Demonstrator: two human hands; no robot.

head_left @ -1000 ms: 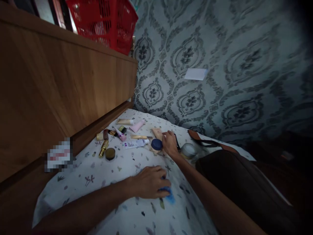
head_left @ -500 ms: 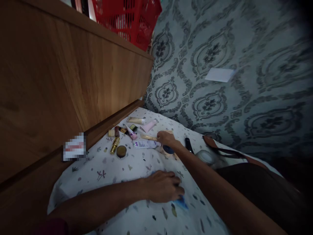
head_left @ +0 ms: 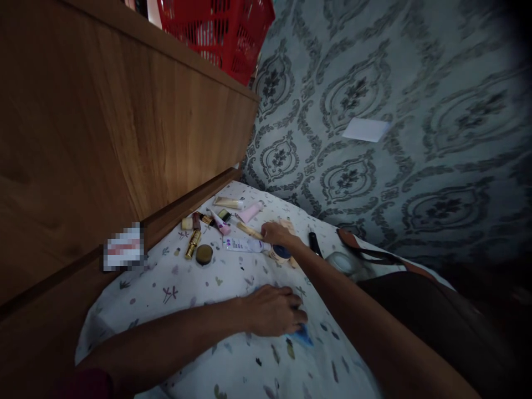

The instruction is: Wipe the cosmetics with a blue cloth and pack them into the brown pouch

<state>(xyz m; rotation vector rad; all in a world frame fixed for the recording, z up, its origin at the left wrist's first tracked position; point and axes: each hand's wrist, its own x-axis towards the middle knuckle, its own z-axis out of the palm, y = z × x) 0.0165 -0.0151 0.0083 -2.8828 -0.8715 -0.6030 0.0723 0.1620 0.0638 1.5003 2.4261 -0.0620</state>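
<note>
My right hand [head_left: 279,235] reaches over the cosmetics, its fingers closed at the near end of a slim beige tube [head_left: 248,230]. Below it lie a white and purple tube [head_left: 241,245] and a round jar with a dark lid [head_left: 281,252], partly hidden by my wrist. Nearer to me, my left hand [head_left: 275,310] rests palm down with its fingers curled over a blue, soft-looking piece [head_left: 304,335], mostly covered. Left of the hands are a gold lipstick [head_left: 193,245], a round brown-lidded pot [head_left: 204,254] and a pink tube [head_left: 250,212].
A patterned white sheet [head_left: 174,327] covers the surface. Along the left runs a wooden panel [head_left: 124,138] with a red basket [head_left: 220,33] above it. A dark bag [head_left: 415,316], a clear-lidded container [head_left: 341,262] and a black item [head_left: 315,244] lie right.
The scene has shifted slightly left in my view. Both hands keep nearly the same places, and the small items on the sheet lie as before.
</note>
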